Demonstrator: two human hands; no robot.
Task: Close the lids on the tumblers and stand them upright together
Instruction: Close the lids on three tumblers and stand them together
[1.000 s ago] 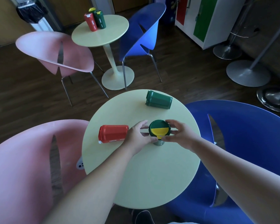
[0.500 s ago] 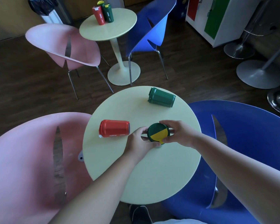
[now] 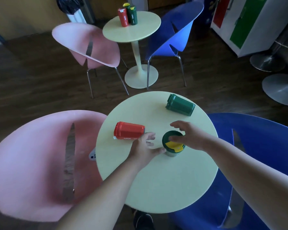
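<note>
A green tumbler with a yellow flap on its lid (image 3: 173, 144) stands upright near the middle of the round pale table (image 3: 165, 183). My right hand (image 3: 188, 136) hovers over its lid with spread fingers, fingertips just touching the green top. My left hand (image 3: 145, 146) is open beside it on the left, thumb near the cup's base. A red tumbler (image 3: 129, 132) lies on its side to the left, close to my left fingers. A second green tumbler (image 3: 179, 107) lies on its side at the table's far right.
A pink chair (image 3: 40, 163) sits at the left and a blue chair (image 3: 256, 163) at the right of the table. Further back stands another round table (image 3: 131, 32) with three upright tumblers (image 3: 127, 16), flanked by a pink and a blue chair.
Both hands have let go of the upright green tumbler and opened. My left hand drew back toward the red tumbler; my right hand lifted above the lid. The view shifted.
</note>
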